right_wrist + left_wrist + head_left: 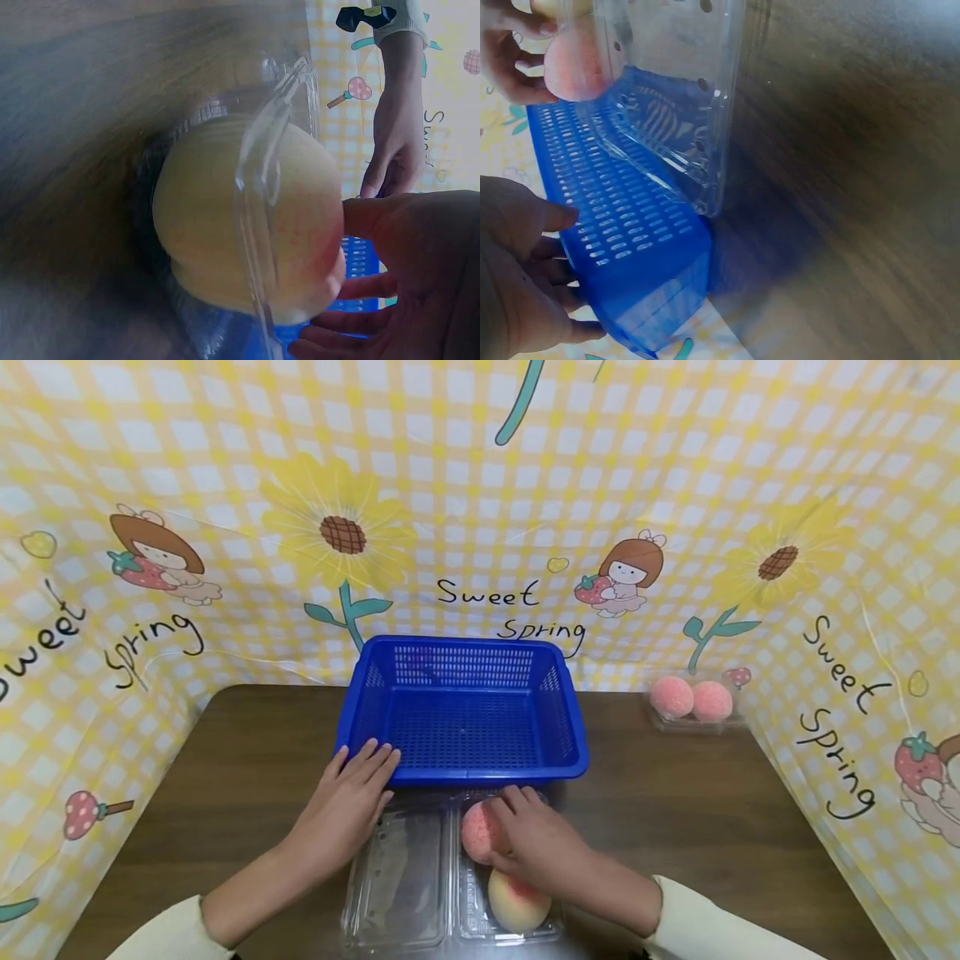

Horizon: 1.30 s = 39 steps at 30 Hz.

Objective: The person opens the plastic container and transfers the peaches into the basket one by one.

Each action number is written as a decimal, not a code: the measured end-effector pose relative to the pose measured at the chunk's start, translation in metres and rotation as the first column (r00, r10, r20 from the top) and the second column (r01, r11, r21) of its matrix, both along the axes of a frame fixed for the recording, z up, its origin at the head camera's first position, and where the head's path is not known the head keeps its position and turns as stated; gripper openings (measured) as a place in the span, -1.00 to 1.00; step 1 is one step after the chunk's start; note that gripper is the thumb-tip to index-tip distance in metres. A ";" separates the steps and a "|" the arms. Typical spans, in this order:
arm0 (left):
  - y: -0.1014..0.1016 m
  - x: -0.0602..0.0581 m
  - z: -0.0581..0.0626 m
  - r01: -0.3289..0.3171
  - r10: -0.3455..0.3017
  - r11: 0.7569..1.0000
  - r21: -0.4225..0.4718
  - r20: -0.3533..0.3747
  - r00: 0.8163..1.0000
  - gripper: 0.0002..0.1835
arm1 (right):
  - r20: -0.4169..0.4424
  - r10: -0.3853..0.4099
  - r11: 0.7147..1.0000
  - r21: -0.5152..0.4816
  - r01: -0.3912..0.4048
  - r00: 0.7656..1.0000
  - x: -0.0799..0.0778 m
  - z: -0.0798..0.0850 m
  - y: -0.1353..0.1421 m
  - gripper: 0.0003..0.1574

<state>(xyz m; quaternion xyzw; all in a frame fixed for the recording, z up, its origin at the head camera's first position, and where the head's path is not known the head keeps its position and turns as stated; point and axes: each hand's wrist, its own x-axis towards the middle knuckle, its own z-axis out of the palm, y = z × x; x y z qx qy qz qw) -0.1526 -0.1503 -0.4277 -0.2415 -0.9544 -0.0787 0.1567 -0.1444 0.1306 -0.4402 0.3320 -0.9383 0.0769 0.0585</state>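
A clear plastic clamshell box (474, 920) lies unfolded in front, its lid (401, 881) to the left. In its tray sit a pink peach (477, 833) at the far end and a cream-yellow peach (517, 903) with a red blush nearer me. My right hand (536, 843) holds the pink peach from its right side, fingers curled at it; part of the fruit is hidden. My left hand (347, 802) rests on the near-left corner of a blue plastic basket (465, 774), fingers extended over the rim. The right wrist view shows the yellow peach (240, 210) close up.
Nothing lies inside the basket, which stands just beyond the box. Another clear box with two pink peaches (692, 700) stands at the table's back right. A checked cloth (480, 510) with printed flowers surrounds the brown wooden table (675, 810).
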 end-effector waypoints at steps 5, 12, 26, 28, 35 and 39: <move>-0.001 -0.001 -0.005 0.003 -0.003 1.000 0.016 0.001 1.000 -0.52 | 0.010 -0.018 1.000 0.003 0.018 1.000 0.000 -0.006 -0.008 -0.28; 0.001 -0.004 -0.005 -0.011 0.011 1.000 0.005 -0.015 1.000 -0.52 | 0.092 -0.090 0.994 0.065 0.084 0.992 -0.003 -0.004 -0.018 -0.08; 0.002 -0.004 -0.003 -0.019 0.021 0.998 -0.056 0.039 0.999 -0.30 | 0.015 -0.116 0.990 0.077 0.114 0.993 0.002 -0.004 -0.032 -0.33; 0.002 -0.004 -0.003 -0.016 0.019 0.998 -0.056 0.040 0.999 -0.30 | 0.005 -0.109 0.991 0.073 0.108 0.994 0.003 -0.004 -0.032 -0.32; 0.002 -0.004 -0.004 -0.016 0.018 0.998 -0.059 0.026 1.000 -0.34 | -0.090 -0.082 0.995 0.052 0.087 0.993 0.007 -0.003 -0.030 -0.22; 0.002 -0.004 -0.003 -0.017 0.018 0.998 -0.056 0.019 1.000 -0.34 | -0.137 -0.066 0.997 0.033 0.071 0.988 0.010 0.001 -0.027 -0.09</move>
